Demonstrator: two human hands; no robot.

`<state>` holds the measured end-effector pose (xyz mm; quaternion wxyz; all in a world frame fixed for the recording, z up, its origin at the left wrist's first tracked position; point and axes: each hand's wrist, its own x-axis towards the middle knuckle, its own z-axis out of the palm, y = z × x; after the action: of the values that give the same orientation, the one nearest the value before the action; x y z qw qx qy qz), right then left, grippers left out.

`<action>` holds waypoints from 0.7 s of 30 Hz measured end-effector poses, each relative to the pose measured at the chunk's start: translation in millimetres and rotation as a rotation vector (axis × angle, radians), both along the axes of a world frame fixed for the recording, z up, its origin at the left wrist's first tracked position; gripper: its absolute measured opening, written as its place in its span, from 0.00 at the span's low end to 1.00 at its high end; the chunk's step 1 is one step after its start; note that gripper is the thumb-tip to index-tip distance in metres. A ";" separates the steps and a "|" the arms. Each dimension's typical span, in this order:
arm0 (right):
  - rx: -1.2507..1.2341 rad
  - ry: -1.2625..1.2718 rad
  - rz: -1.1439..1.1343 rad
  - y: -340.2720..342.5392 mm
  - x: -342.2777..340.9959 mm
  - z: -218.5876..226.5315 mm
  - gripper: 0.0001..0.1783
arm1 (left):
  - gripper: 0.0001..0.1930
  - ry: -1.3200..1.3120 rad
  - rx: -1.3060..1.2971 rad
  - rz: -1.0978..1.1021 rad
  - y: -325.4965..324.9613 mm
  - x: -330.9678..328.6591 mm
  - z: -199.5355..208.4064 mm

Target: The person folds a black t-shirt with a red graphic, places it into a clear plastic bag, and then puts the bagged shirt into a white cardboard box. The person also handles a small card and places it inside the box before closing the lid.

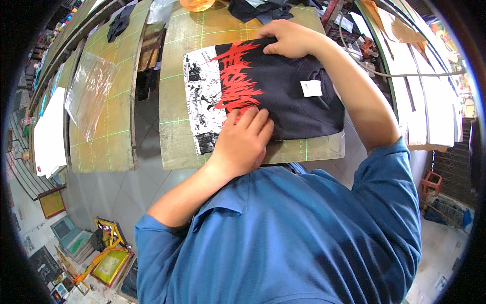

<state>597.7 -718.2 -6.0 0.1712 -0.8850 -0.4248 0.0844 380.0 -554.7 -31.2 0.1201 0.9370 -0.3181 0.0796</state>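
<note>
A black T-shirt point(296, 109) lies folded on a yellowish board with green grid lines point(177, 106). Its collar and a white label point(311, 88) are at the right, and a jagged red print point(237, 76) crosses it. The left end carries a white panel with black drawings point(202, 96). My left hand point(240, 137) is closed at the shirt's near edge, fingers bent over the red print, thumb mostly hidden. At the far edge my right hand point(291, 39) has its thumb on the cloth and its fingers curled along the edge.
Left of a gap, another board point(104, 147) carries a clear plastic bag point(91, 96) and a dark cloth point(120, 24). Beyond the shirt are an orange bowl-like item point(197, 4) and black fabric point(260, 10). A cable point(405, 75) spans the right side. Framed screens point(111, 266) stand lower left.
</note>
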 end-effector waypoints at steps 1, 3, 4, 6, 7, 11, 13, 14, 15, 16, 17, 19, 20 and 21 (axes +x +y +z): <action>-0.053 0.060 -0.012 1.6 5.1 -1.8 0.20 | 0.32 -0.002 0.013 0.019 -0.9 0.2 1.3; -0.066 0.111 -0.043 3.2 7.9 -6.0 0.20 | 0.37 0.065 0.007 0.077 -3.1 1.6 -1.1; -0.071 0.135 -0.056 3.6 9.2 -7.8 0.20 | 0.39 0.098 0.006 0.110 -3.5 2.2 -3.1; -0.050 0.158 -0.059 2.3 12.2 -11.6 0.20 | 0.40 0.118 0.051 0.104 -3.7 2.8 -7.8; -0.038 0.170 -0.058 2.0 12.8 -12.4 0.20 | 0.40 0.106 0.068 0.099 -4.2 3.4 -10.5; -0.039 0.104 -0.016 0.8 7.4 -3.1 0.19 | 0.36 0.051 0.218 0.093 -7.2 4.9 -20.2; -0.030 0.013 0.007 -1.6 1.1 2.0 0.19 | 0.34 0.010 0.209 0.077 -7.9 5.4 -25.6; -0.016 0.002 0.014 -3.5 -1.2 4.7 0.19 | 0.33 -0.011 0.205 0.069 -7.8 6.2 -26.8; 0.002 -0.008 0.028 -3.5 -2.6 5.8 0.18 | 0.31 0.036 0.160 0.054 -5.8 7.9 -22.4; 0.017 -0.020 0.031 -5.8 -5.5 8.6 0.18 | 0.29 0.081 0.111 0.027 -3.6 12.2 -11.4; 0.010 -0.036 0.031 -7.6 -9.2 13.3 0.19 | 0.28 0.126 0.063 0.000 -2.1 17.4 -0.3; -0.002 -0.069 0.041 -8.2 -18.6 23.6 0.20 | 0.24 0.352 -0.024 -0.002 -0.4 34.9 22.4; -0.002 -0.094 0.017 -9.0 -24.3 25.2 0.20 | 0.22 0.465 -0.071 -0.007 -0.6 40.5 29.2; -0.002 -0.119 -0.008 -10.5 -30.7 27.3 0.20 | 0.18 0.380 -0.133 0.036 -2.8 41.8 31.8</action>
<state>567.0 -728.7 21.3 0.1450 -0.8904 -0.4304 0.0312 421.9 -557.5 0.5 0.2381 0.9307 -0.2671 -0.0755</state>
